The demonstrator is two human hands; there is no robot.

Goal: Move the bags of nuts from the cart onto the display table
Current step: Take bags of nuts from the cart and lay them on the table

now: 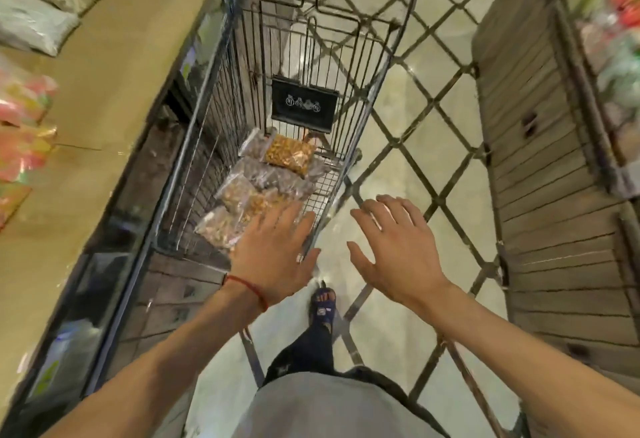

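Note:
A dark wire shopping cart [221, 98] stands in the aisle below me. Several clear bags of nuts lie in its basket: an orange-brown bag [289, 154] at the far end, a dark brown bag [273, 179] behind it, and pale tan bags [216, 228] nearest me. My left hand [273, 257], with a red string at the wrist, hovers open over the near end of the basket, fingers spread just above the closest bags. My right hand [394, 250] is open over the floor, to the right of the cart's rim. The tan display table [114, 66] runs along the left.
Silvery and pink packets [24, 98] lie on the display table's left part. A wooden slatted stand [540, 195] with colourful goods borders the aisle on the right. Pale tiled floor with dark diagonal lines lies between. My sandalled foot [323, 306] is behind the cart.

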